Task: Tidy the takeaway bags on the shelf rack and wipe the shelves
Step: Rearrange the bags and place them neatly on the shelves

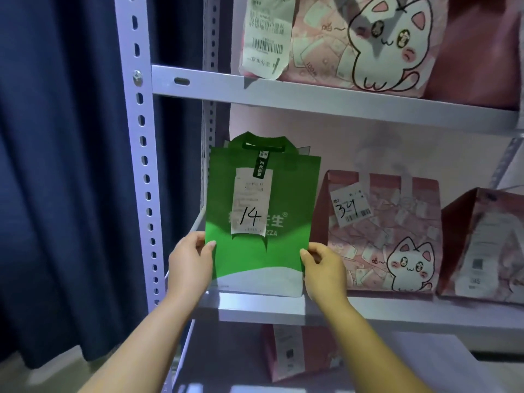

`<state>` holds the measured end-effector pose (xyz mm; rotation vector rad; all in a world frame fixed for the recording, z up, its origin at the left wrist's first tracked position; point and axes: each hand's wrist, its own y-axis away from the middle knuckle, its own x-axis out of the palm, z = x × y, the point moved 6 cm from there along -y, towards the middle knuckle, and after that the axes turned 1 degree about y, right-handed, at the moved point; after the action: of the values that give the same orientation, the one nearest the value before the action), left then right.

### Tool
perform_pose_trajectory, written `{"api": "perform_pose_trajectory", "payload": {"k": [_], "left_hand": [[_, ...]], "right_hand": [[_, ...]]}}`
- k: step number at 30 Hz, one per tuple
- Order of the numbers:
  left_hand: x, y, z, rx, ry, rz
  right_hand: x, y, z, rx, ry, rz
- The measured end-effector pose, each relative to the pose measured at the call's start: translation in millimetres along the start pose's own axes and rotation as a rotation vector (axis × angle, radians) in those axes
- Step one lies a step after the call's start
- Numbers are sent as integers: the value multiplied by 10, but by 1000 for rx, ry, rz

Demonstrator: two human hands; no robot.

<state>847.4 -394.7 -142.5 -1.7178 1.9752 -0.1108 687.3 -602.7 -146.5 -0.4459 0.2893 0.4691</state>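
Hanging far left was a dark curtain [56, 194], left grip [190, 262] clamped on the left edge of the green bag [255, 262], bag upright at the left end of the middle shelf [397, 311], right grip [324, 268] clamped on its right edge, pink cat bag [382, 236] just beside.

We look into a dim scene with a cool violet cast. Brighter light lands on the lower half of the green bag [255, 259]; a curved shadow covers its top, under the upper shelf [326, 100]. The curtain [56, 180] stays murky. The post [139, 137] bows with wide-angle distortion, and the bottom edge is soft and blurred.
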Motion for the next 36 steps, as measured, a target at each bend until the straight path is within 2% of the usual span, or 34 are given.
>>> {"api": "perform_pose_trajectory", "payload": {"k": [9, 15, 19, 27, 36], "left_hand": [[0, 0, -1, 16, -5, 15], [-149, 172, -109, 117, 17, 0], [-175, 401, -177, 160, 31, 43], [56, 995, -135, 123, 189, 238], [410, 1716, 177, 15, 91, 387]], "right_hand": [[-78, -18, 21, 10, -27, 38], [-370, 132, 31, -12, -32, -56], [-576, 370, 10, -16, -71, -55], [-831, 928, -361, 60, -32, 94], [-1154, 1227, -989, 112, 94, 353]]}}
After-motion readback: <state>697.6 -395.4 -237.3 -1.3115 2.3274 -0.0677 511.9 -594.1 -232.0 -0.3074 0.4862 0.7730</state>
